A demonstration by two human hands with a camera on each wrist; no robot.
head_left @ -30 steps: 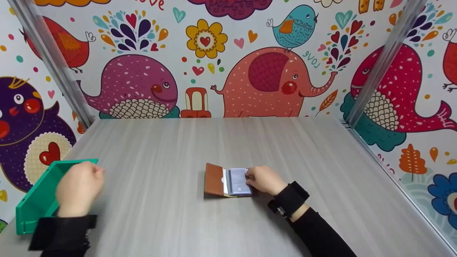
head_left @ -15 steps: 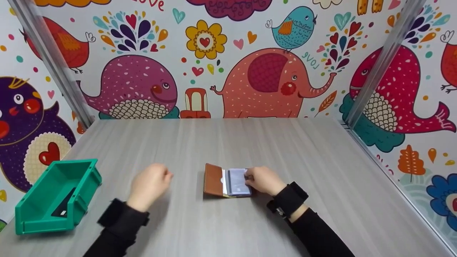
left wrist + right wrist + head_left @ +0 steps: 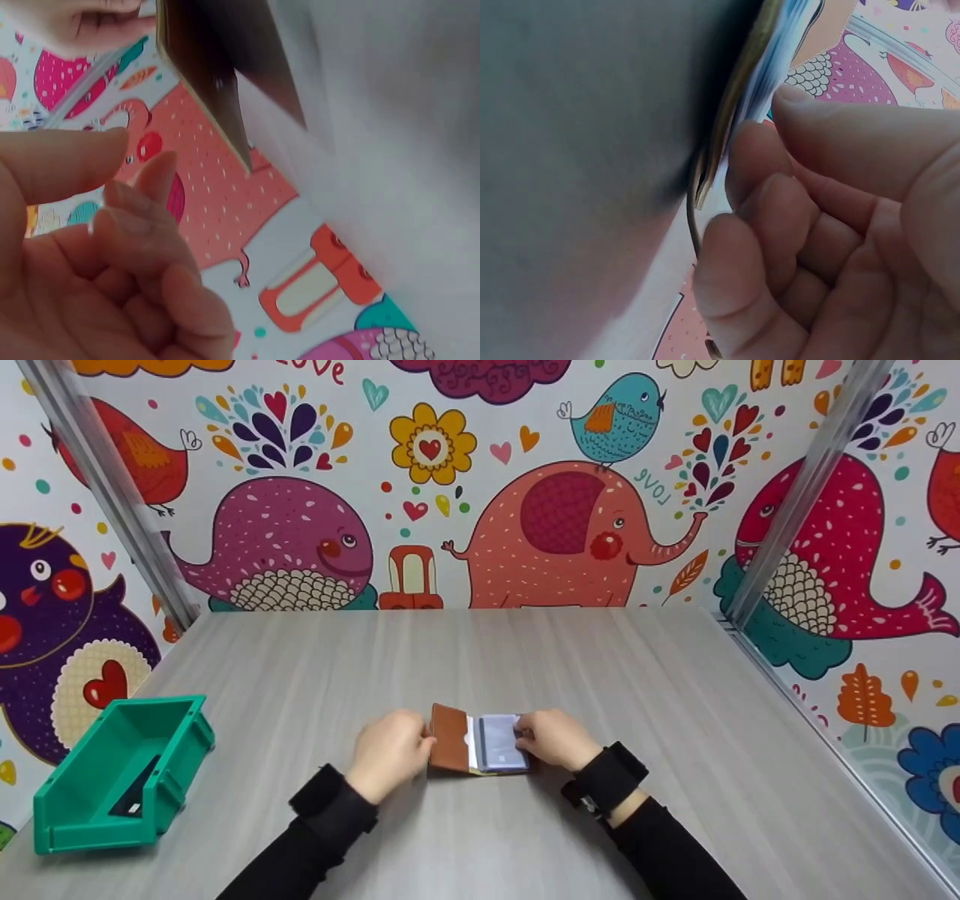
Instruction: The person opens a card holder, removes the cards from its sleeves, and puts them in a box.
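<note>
A brown card holder [image 3: 480, 744] lies spread on the counter [image 3: 465, 832], between the two hands, its longer dimension running from one hand to the other and its fold pointing away from the person. The right hand [image 3: 559, 739] is the nearer: it is at the holder's right edge, thumb and fingers curled in a narrow pinch there, beside the clear sleeves [image 3: 504, 742]. Whether that grip takes in only the sleeves or the backing too, I cannot tell.

The left hand [image 3: 386, 754] is just beside the holder's left edge, where the brown cover [image 3: 450, 739] tilts up off the counter. Its grip is loosely curled, thumb and forefinger slightly parted, with nothing seen between them; the cover lies directly to that hand's right. From the head the thumb seems to meet the cover's edge, while the left wrist view shows a small gap, so contact is uncertain.

Well apart to the left of the holder, a green bin [image 3: 96, 837] holds a dark flat thing [image 3: 136, 793]. Beyond the holder there is room as far as the patterned back wall [image 3: 559, 510]; on its near side, room remains between the two forearms.
</note>
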